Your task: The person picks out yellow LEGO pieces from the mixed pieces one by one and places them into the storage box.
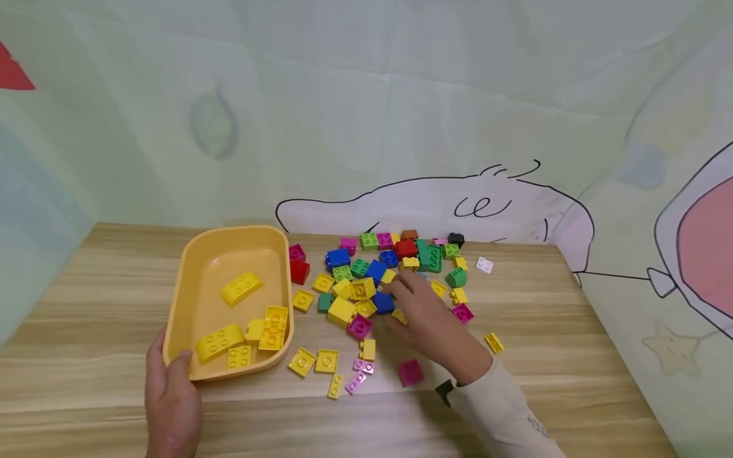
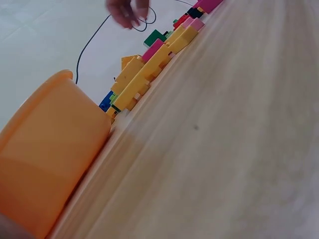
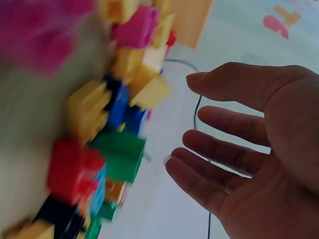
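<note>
My left hand grips the near left corner of a yellow plastic tray, thumb over the rim. Several yellow toy bricks lie in it, among them a curved one. Over the spread of loose bricks, my right hand hovers with its fingers stretched out. The right wrist view shows nothing in that hand. Nearest its fingertips in the head view are a blue brick and a small yellow brick. The left wrist view shows the tray's outer wall, with little of the left hand visible.
Bricks in many colours cover the wooden table's middle and back, including a red brick beside the tray. A magenta brick and flat yellow bricks lie nearer the front. A white brick sits at right. A printed cloth hangs behind.
</note>
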A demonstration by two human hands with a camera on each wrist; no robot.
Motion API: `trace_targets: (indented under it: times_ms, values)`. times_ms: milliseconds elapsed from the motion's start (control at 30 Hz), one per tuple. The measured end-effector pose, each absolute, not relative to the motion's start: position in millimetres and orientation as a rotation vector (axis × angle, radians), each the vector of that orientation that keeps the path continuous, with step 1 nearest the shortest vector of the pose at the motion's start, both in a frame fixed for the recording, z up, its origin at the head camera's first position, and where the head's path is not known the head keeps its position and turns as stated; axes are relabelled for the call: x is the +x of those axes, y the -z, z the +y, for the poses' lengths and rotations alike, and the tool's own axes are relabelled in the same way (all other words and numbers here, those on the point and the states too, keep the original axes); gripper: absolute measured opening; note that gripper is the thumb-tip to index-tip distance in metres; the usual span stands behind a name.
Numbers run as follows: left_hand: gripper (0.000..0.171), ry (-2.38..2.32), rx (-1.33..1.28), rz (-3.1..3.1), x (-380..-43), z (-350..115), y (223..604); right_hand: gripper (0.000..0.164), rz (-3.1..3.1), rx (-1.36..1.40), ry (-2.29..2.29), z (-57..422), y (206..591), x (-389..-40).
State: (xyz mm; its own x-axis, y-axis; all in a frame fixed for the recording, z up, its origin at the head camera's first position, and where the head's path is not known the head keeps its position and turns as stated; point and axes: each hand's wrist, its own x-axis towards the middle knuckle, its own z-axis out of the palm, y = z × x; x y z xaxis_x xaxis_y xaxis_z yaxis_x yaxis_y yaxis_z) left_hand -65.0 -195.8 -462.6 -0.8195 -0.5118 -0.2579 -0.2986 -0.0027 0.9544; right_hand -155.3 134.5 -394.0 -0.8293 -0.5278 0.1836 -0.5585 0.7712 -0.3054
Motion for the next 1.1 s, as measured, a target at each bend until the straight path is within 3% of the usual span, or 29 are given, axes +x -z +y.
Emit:
trace_targets:
  times_ms: [467,1100]
  values:
    - [0.052,1.906,0.894,-2.114,-65.9,-197.2,462.5,0.025,-2.934,0.614,-0.367,200.6,420.7,-130.6]
    - [0.051,1.928,0.884,-2.068,-66.4,-195.3,464.0,0.027,-2.967,0.537,-0.383,210.4,434.6,-132.6]
